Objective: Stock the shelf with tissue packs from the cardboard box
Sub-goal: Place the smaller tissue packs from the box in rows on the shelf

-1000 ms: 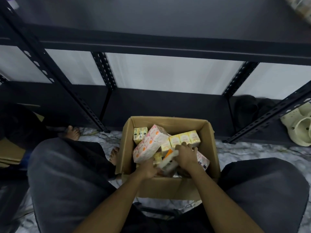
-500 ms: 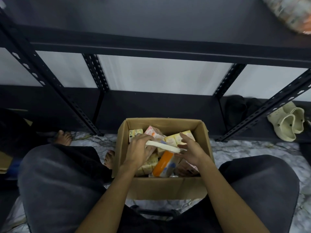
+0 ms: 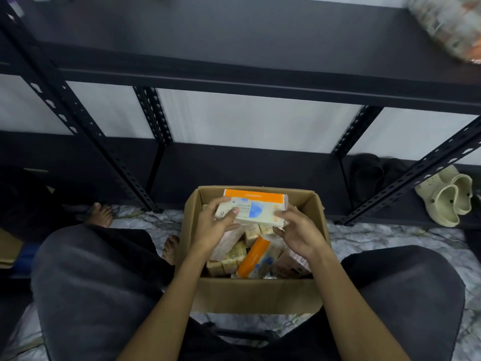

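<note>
pack: white tissue pack (image 3: 253,207) with orange far band and blue print, held flat above the far half of the box, clear of the packs below
left hand: left hand (image 3: 216,225) grips the pack's left end, thumb on top face, fingers curled under
right hand: right hand (image 3: 299,230) holds the pack's right end, fingertips on its near-right edge, palm half open below it
box: open cardboard box (image 3: 257,295) on the floor between the person's knees, flaps up
box contents: loose packs in a jumble; second orange-and-white pack (image 3: 253,257) lies tilted near centre, yellowish packs (image 3: 229,259) left of it, pinkish pack (image 3: 291,261) at right, partly hidden by the right wrist
shelf: black metal rack (image 3: 234,82) straight ahead, far of the box; upper board at top of view, lower board just above the floor
upper board: blurred wrapped bundle (image 3: 450,24) at far right, cannot tell what it is
lower board: dark shoes (image 3: 369,175) at right; pale clogs (image 3: 447,196) further right
floor: marbled covering (image 3: 390,235); bare feet (image 3: 102,214) left of the box
legs: grey trousers (image 3: 86,282), knees either side of the box
</note>
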Demonstrator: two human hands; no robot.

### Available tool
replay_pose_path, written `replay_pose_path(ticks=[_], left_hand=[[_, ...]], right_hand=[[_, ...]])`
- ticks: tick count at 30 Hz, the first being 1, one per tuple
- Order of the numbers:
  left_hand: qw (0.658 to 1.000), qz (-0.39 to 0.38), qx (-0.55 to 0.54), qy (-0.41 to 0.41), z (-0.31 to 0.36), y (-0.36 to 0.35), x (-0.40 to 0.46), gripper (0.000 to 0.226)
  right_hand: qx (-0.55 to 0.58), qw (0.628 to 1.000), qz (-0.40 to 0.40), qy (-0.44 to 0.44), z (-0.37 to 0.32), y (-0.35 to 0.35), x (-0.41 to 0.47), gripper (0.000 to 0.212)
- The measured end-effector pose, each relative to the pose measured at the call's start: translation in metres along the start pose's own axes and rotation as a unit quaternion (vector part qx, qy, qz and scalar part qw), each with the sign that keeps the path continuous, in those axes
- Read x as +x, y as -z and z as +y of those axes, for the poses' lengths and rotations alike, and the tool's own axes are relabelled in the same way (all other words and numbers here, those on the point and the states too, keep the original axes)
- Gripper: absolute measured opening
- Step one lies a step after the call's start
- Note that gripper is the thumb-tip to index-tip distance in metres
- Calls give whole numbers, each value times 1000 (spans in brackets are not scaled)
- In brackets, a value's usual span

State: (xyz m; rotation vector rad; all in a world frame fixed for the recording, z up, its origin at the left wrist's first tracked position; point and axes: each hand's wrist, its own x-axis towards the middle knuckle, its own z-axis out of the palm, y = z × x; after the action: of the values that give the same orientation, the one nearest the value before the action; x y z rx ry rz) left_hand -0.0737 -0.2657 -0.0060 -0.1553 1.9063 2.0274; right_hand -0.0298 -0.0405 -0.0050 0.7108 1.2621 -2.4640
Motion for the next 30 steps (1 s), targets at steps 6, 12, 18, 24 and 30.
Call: replay_pose_path(ticks=[6,12,18,24,30], left_hand=[[999,42,1,-17,35,11,5,52],[996,72,-14,-58,90,18,-6,43],[991,62,-16,-116,153,11,-11,38],[931,99,130,-327,247,-1,-1,35],[819,163,354,-421,319,-34,57,36]], right_hand=[[-21,996,-49,72,-20,-20,-16,54],[-38,991,-76,105,-51,-44,-35,50],[-62,973,34,220,-91,-99,-59,21],[-168,897,91,398,-172,-149,-71,12],[-312,776,213,505,-258,-179,-38,20]])
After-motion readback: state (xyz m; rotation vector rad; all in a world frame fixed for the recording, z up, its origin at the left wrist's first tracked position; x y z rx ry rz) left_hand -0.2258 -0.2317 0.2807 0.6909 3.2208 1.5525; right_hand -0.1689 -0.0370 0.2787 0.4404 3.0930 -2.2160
